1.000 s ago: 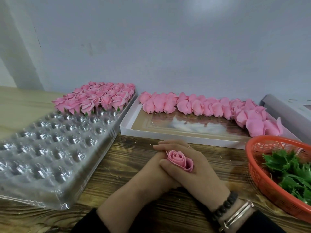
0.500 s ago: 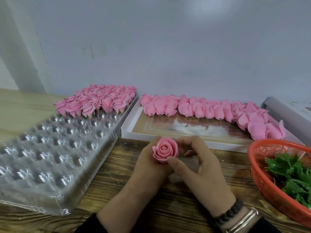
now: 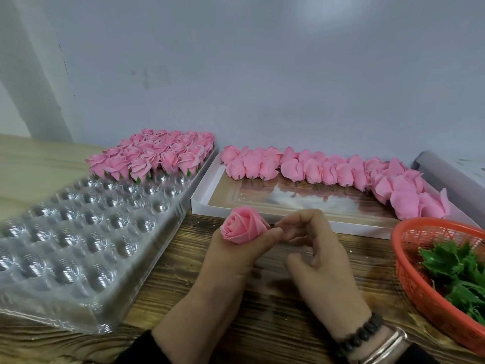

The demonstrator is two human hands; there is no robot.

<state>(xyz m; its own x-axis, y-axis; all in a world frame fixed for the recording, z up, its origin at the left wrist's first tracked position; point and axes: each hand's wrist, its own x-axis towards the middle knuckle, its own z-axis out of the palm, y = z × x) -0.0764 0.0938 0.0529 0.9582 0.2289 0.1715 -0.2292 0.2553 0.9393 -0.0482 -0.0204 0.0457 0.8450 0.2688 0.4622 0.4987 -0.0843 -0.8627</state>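
Observation:
My left hand (image 3: 231, 261) grips a pink rose head (image 3: 242, 225) from below, over the wooden table in front of the white box, with the bloom tilted up and to the left. To its right my right hand (image 3: 320, 258) has its fingers curled. Its index fingertip reaches the rose's right side by my left thumb, the thumb stands apart, and nothing is held in it.
A clear plastic blister tray (image 3: 78, 245) lies at the left, its far rows filled with pink roses (image 3: 157, 156). A white box (image 3: 262, 214) holds a row of loose pink rose heads (image 3: 315, 169). An orange basket (image 3: 409, 271) with green leaf calyxes (image 3: 456, 269) stands at the right.
The rose was wrapped in both hands, then lifted. My right hand has come off it and drawn back to the right, and my left hand alone holds it, shifted slightly left.

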